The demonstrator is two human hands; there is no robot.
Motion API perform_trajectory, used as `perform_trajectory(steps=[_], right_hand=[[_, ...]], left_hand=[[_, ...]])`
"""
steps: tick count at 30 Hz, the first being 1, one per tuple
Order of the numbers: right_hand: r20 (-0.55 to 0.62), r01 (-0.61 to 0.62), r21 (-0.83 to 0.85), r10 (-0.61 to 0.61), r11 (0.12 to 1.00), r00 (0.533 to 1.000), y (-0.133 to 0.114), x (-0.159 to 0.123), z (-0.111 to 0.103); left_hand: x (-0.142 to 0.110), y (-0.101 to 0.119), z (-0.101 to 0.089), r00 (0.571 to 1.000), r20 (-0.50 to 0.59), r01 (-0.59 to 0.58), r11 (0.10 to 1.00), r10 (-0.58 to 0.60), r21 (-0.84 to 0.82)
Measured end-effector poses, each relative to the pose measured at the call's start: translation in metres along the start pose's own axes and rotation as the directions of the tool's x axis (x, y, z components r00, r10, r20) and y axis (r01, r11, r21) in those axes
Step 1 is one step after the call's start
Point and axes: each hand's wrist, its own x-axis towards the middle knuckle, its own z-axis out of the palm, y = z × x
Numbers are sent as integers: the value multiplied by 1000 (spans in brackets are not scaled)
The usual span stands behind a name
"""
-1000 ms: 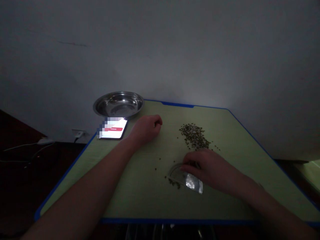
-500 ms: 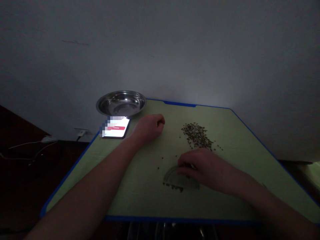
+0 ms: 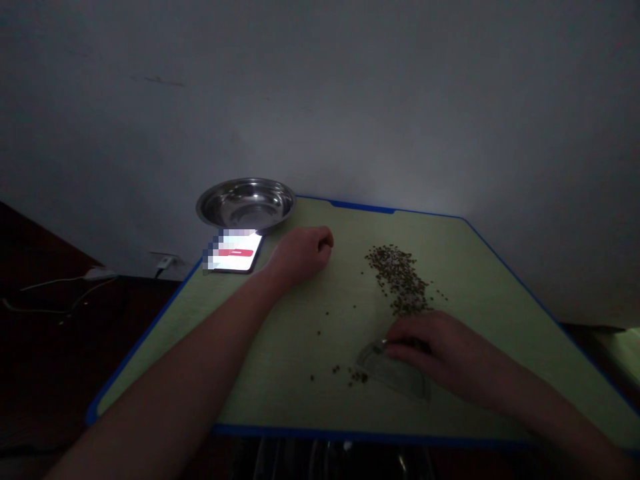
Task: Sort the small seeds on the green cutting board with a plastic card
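The right hand pinches a clear, semicircular plastic protractor by its curved edge, with thumb and fingers drawn close together. The protractor is on the near part of the pale green table with blue edging, its straight edge facing the near side. Just left of it lies a small cluster of brown grains, with a few loose ones about. The main pile of small, dark brown grains spreads beyond the right hand, towards the far side.

The left hand rests on the table, left of the pile, curled into a loose fist; its palm is hidden. To its left lies a lit phone, and a round, shiny steel basin stands at the far left corner.
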Motion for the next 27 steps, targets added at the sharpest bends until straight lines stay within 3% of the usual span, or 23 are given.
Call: perform_trajectory(steps=[27], right_hand=[[-1, 41, -18, -41, 999, 999, -16, 5, 1]], left_hand=[[-1, 1, -1, 1000, 6, -1, 1000, 1, 18]])
